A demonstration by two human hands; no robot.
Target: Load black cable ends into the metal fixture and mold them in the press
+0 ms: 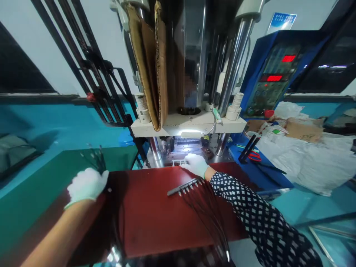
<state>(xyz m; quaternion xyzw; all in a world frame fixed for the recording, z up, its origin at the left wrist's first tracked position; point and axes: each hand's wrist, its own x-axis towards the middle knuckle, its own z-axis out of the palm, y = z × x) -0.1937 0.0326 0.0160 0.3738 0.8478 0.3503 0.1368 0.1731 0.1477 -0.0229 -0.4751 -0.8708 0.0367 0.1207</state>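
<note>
A factory workshop: a tall press [174, 129] with steel columns [236, 66], a blue control box [254, 70] with red readouts [288, 58], a red desk [150, 222] bearing cables [204, 207], a wall [314, 15] notice [282, 21], white bags [300, 167] alongside.

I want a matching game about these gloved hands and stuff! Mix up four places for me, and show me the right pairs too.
Things
1. Long grey bar with a row of metal tips
2. White-gloved left hand
3. White-gloved right hand
4. Brown cardboard sheets

Places
A. At a small pale frame, before the machine's lit opening
B. Upright by the white machine plate
C. Lying on the dark red tabletop
D. Beside a bunch of dark cables pointing upward

Right pairs: 1-C, 2-D, 3-A, 4-B
</note>
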